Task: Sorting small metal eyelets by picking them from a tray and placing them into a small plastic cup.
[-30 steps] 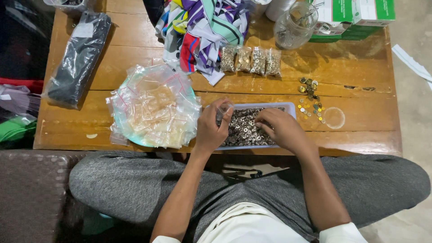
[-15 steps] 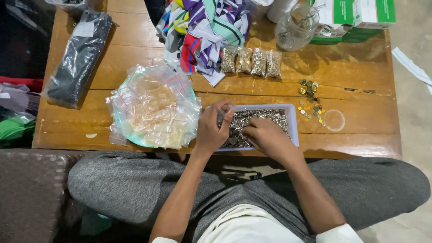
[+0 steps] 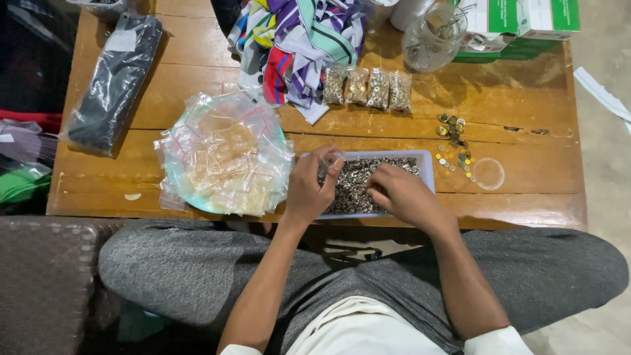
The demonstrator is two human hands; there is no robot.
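Two hands over tray (image 3: 426, 172) of small metal rings at tabletop's near edge: left hand (image 3: 309, 187) pinches small clear bag (image 3: 330, 160), right hand (image 3: 401, 194) clenched, scooping rings (image 3: 355, 181). Risk: rings spilling past bag mouth.

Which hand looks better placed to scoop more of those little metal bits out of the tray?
Probably the right hand. Its fingers rest down on the small metal pieces in the tray, while the left hand is raised at the tray's left end, seemingly pinching a small clear bag.
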